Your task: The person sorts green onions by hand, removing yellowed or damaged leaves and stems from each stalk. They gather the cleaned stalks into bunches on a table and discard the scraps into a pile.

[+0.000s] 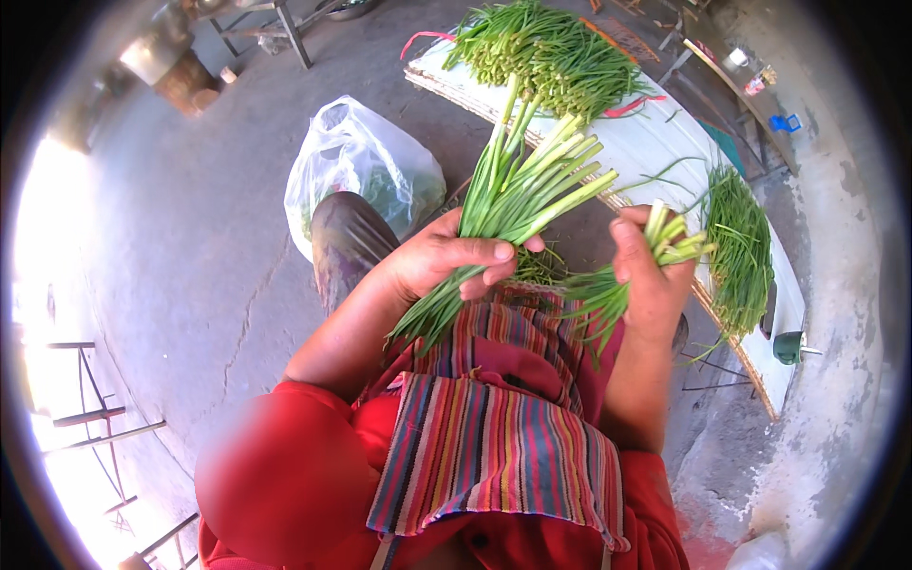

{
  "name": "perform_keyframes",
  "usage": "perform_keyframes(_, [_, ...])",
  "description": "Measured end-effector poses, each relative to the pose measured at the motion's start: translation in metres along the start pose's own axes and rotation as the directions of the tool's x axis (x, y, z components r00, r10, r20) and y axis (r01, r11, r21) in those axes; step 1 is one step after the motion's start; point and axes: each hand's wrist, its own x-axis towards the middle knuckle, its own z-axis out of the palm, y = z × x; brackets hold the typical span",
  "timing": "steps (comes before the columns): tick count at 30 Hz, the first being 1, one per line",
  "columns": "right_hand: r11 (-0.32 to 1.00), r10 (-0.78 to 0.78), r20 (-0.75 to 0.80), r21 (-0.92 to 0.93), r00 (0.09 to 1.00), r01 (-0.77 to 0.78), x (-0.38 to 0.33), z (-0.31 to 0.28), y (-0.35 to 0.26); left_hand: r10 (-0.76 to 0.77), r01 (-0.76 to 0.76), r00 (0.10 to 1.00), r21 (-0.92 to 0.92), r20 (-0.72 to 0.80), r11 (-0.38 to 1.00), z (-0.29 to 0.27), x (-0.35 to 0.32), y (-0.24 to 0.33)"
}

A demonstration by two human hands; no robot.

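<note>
A long white board (655, 142) slants across the concrete floor, carrying a large heap of green chive stalks (546, 52) at its far end and a smaller pile (739, 247) near its right edge. Left of it sits a clear plastic bag (356, 161), apparently holding greens. Over a striped apron (494, 427), the left hand (446, 256) is clamped around a thick bunch of chives (518, 195); the right hand (651, 280), held apart, grips a smaller bundle (608, 285).
</note>
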Motion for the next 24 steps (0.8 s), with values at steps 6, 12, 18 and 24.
perform_keyframes(6, [0.998,-0.054,0.157,0.045,0.986,0.047,-0.001,0.028,0.002,-0.027,0.028,1.000,0.045,-0.004,0.999,0.004,0.000,-0.002])
perform_keyframes(12, [0.929,0.078,0.131,0.351,0.988,-0.120,0.003,0.020,-0.001,-0.076,0.077,0.997,-0.013,0.031,0.997,-0.003,-0.003,-0.002])
perform_keyframes(18, [0.993,0.042,0.043,0.111,0.998,-0.047,0.004,0.015,-0.009,-0.075,0.076,0.996,-0.007,0.037,0.997,-0.001,-0.004,-0.001])
perform_keyframes(24, [0.976,0.022,0.095,0.215,0.995,-0.042,0.005,0.017,-0.004,-0.083,0.083,0.996,-0.010,0.038,0.996,-0.004,-0.004,0.000])
